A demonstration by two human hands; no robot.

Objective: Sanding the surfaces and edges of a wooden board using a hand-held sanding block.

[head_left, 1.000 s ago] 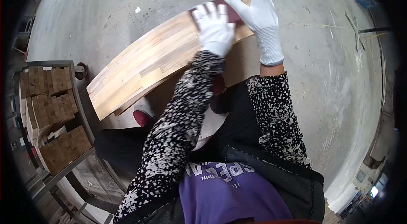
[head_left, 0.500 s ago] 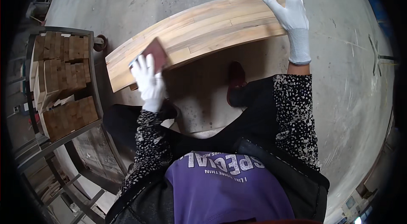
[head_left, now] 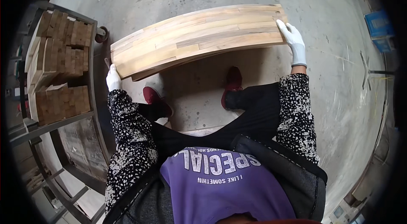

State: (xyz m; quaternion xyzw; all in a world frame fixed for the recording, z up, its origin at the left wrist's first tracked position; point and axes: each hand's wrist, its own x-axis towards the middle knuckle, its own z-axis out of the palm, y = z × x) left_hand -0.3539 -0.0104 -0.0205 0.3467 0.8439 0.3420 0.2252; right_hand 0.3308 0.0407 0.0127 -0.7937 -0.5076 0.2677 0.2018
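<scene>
A long board (head_left: pixel 199 31) of pale, joined wood strips lies across in front of me, with the edge of another wooden piece (head_left: pixel 148 73) showing beneath it. My left hand (head_left: pixel 113 79), in a white glove, grips its near left corner. A thin reddish-brown edge, probably the sandpaper (head_left: pixel 107 62), sticks up beside those fingers; most of it is hidden. At the opposite end my right hand (head_left: pixel 293 41), also gloved in white, is closed round the board's end, thumb side on top and the other fingers partly hidden.
To the left stands a metal rack (head_left: pixel 94 54) with stacked wood blocks (head_left: pixel 63 101). My feet in red shoes (head_left: pixel 233 79) are on the concrete floor below the board. A blue box (head_left: pixel 378 25) and a thin metal stand (head_left: pixel 365 71) are at the right.
My left hand has moved from the board's top, where it held the sandpaper, to the left end. My right hand has come down from above onto the right end. The board sits slightly differently.
</scene>
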